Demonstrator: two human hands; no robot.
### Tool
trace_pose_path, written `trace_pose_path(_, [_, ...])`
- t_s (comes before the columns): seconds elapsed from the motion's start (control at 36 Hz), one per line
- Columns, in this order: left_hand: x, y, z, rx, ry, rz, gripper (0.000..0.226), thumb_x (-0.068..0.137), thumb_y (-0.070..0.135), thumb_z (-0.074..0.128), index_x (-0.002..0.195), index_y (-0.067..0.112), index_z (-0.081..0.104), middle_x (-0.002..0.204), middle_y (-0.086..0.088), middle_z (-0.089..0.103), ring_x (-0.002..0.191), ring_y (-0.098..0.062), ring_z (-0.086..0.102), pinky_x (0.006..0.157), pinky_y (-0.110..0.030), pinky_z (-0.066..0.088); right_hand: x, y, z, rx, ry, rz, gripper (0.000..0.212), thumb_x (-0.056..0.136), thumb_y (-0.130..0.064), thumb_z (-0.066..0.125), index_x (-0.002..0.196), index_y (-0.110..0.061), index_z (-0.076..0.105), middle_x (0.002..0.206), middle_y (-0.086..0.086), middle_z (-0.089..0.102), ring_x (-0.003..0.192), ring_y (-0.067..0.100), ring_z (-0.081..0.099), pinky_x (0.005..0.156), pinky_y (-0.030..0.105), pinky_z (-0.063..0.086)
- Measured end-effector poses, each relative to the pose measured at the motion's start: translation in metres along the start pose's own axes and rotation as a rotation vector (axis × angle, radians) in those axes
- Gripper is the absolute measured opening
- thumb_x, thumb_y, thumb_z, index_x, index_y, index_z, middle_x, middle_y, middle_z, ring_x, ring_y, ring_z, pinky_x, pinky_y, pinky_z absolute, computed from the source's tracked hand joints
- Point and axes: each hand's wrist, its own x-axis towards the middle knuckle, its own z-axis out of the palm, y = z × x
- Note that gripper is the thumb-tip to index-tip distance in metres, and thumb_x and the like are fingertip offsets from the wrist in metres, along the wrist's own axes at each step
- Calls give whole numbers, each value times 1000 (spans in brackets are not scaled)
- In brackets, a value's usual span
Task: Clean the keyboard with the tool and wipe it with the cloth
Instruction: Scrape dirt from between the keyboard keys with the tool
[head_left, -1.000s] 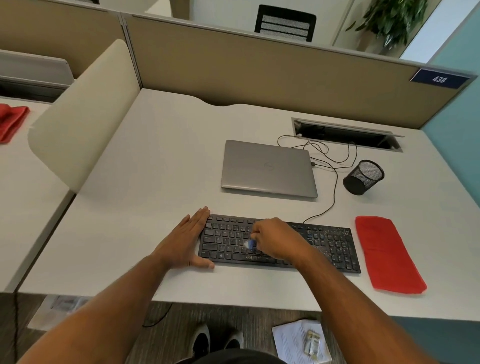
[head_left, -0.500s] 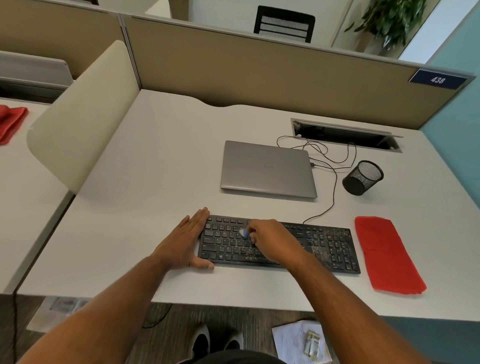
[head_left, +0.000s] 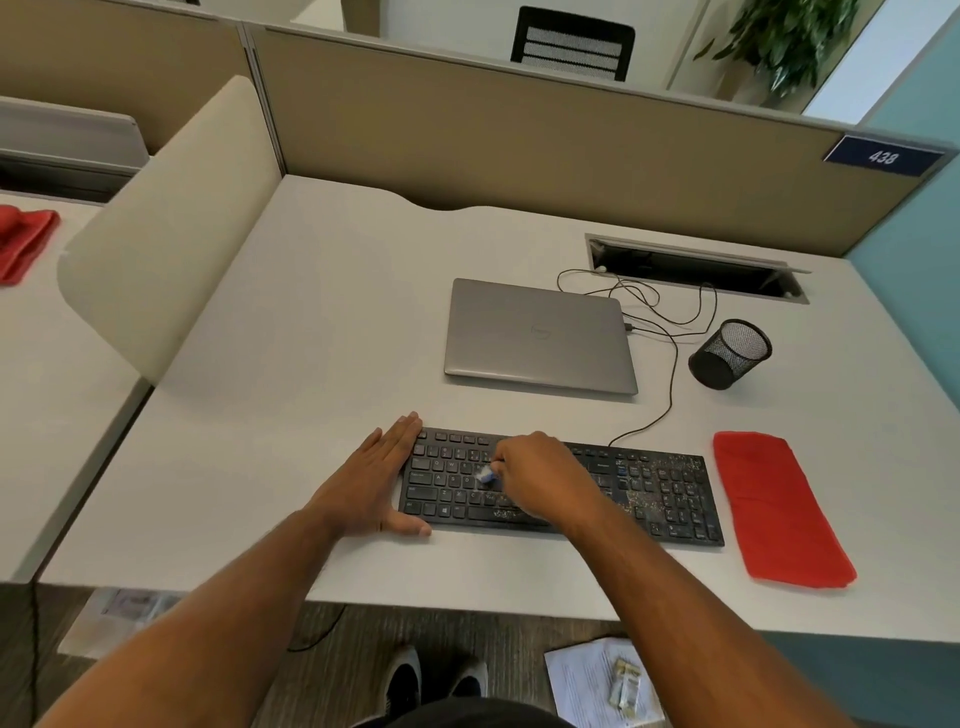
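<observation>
Head view: keyboard (head_left: 561, 486) lies lengthwise left-right on surface (head_left: 311, 312). Right hand (head_left: 540, 475) fingers pinch small blue tool (head_left: 485, 474) over left-centre keys; speckled keys lie rightward. Left hand (head_left: 374, 483) flat, bracing left end. Red cloth (head_left: 774, 509) just right.

The one thing I can read outright is the number 438, in white figures on a dark blue plate (head_left: 883, 156) fixed at the top right end of the tan partition (head_left: 519, 150) behind my desk. On the lid of the closed silver laptop (head_left: 540, 338) there is a round maker's mark at the centre, but it is too faint for me to spell out. The black keyboard (head_left: 660, 488) has pale lettering on its keys, and near my left hand (head_left: 374, 478) I can just make out A, S and D in a row; the other legends are too small or blurred.
</observation>
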Motion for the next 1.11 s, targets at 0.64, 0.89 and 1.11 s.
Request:
trace_pose_path(0.64, [-2, 1, -1, -19, -4, 3, 146, 65, 97, 61, 161, 26, -24, 170, 9, -21, 155, -1, -22, 128, -29, -12, -22, 38, 5, 138, 88, 85, 25, 105, -29, 50, 98, -23, 74, 83, -11, 64, 67, 4, 55, 58, 21, 36])
trace_pose_path(0.89, [-2, 0, -1, -7, 1, 9, 146, 65, 97, 61, 160, 27, -24, 169, 10, -22, 153, 1, -24, 126, -25, -15, -27, 36, 15, 208, 186, 56, 12, 101, -32, 59, 100, -26, 68, 93, -15, 64, 78, 1, 58, 71, 23, 48])
trace_pose_path(1.11, [-2, 2, -2, -8, -2, 4, 147, 64, 97, 62, 160, 27, -24, 169, 10, -22, 153, 1, -23, 125, -24, -15, -22, 37, 20, 458, 106, 75, 14, 100, -34, 62, 105, -29, 74, 97, -15, 70, 86, 2, 63, 80, 24, 51])
